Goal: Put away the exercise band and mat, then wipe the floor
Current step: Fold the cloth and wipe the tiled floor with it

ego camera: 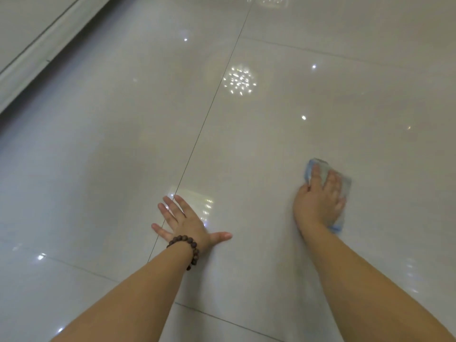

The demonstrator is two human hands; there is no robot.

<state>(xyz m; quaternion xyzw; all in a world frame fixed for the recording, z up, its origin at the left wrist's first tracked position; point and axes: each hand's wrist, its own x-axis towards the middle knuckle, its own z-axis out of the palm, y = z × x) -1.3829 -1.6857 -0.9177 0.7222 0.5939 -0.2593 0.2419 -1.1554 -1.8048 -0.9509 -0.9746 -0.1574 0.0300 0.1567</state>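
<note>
Counts, head view: 2 hands, the left hand and the right hand. 1 cloth, blue. 1 bead bracelet, on the left wrist. 1 floor of glossy tiles; approx. 5 tiles showed at least in part, split by 1 long grout line and 3 cross lines. 1 baseboard, top left. 2 forearms, both bare.
</note>
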